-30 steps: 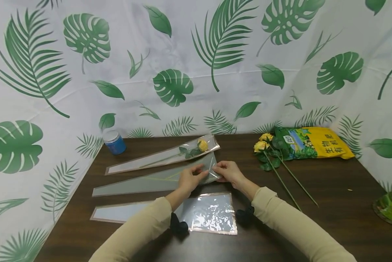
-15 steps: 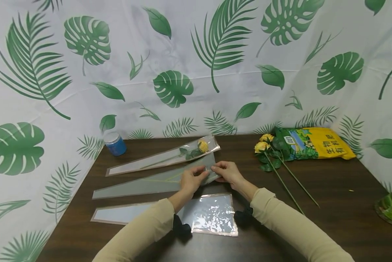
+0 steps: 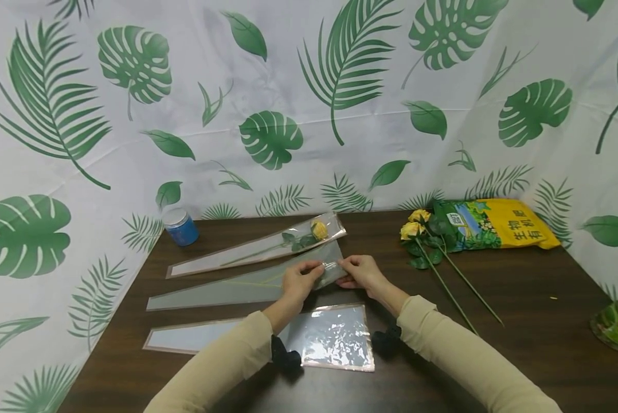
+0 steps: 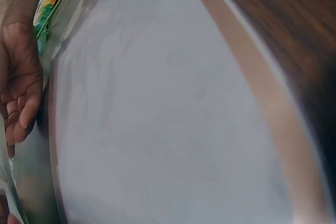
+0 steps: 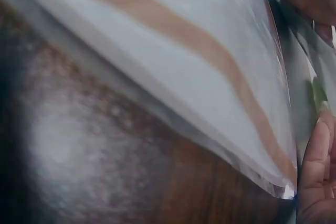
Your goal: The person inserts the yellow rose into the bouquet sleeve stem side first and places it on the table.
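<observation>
The left hand (image 3: 300, 280) has its thumb and fingertips close together, pinching the wide end of the middle sleeve (image 3: 206, 292). The right hand (image 3: 363, 274) pinches the same end at its right edge, with its fingers bent and only a small gap between the two hands. This long, gray-green sleeve lies on the dark table (image 3: 546, 332), between two others. The back sleeve (image 3: 262, 241) has a yellow rose (image 3: 319, 230) in it. The front sleeve (image 3: 335, 338) lies flat, partly under the left arm. Two loose roses (image 3: 412, 231) lie to the right, beside the yellow and green bag (image 3: 517, 223).
</observation>
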A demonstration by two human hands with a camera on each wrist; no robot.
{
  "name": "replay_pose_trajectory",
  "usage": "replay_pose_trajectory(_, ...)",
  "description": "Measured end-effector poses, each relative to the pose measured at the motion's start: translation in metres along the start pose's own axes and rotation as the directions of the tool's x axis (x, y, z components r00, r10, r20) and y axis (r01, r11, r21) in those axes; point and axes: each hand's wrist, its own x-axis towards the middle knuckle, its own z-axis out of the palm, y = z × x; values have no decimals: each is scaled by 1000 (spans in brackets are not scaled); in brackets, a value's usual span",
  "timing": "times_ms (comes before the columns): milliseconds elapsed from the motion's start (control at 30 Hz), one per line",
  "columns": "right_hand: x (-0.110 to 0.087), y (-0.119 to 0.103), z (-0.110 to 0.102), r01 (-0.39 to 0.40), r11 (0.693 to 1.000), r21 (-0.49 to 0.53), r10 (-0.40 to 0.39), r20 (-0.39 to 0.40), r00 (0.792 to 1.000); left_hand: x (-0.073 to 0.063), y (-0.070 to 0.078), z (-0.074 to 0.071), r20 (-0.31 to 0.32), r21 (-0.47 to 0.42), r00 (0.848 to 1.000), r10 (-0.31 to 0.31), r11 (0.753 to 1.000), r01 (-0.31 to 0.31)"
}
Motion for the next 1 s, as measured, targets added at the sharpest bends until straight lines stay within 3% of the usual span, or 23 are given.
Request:
replay_pose_trajectory(167, -3, 0, -9, -27, 1000, 5, 27, -37, 999, 2, 0, 6, 23, -150, 1000, -13, 989, 16)
replay_pose_trajectory(367, -5, 2, -9, -38, 999, -2, 38, -28, 999, 1, -3, 3, 43, -173, 998, -47, 983, 54)
replay_pose_trajectory(533, -11, -6, -19, 28, 999, -42, -30, -52, 998, 2, -3, -1, 32, -161, 998, -60, 985, 64)
replay_pose_trajectory(700, -28, -17, -65, 136, 981, -139, -159, -172, 972, 0, 0, 0, 15, -144, 999, -46, 988, 48)
replay_pose_trajectory(833, -51, -20, -112, 153, 922, -357, -254, -257, 932, 2, -1, 2, 23, -137, 999, -25, 990, 28)
replay_pose_trajectory(900, -61, -17, -131, 120, 863, -491, -289, -284, 914, 2, -3, 2, 24, -137, 1000, -15, 990, 18)
replay_pose_trajectory(1000, -72, -12, -150, 55, 769, -637, -292, -274, 916, 2, -5, 2, 22, -129, 1000, -21, 991, 23)
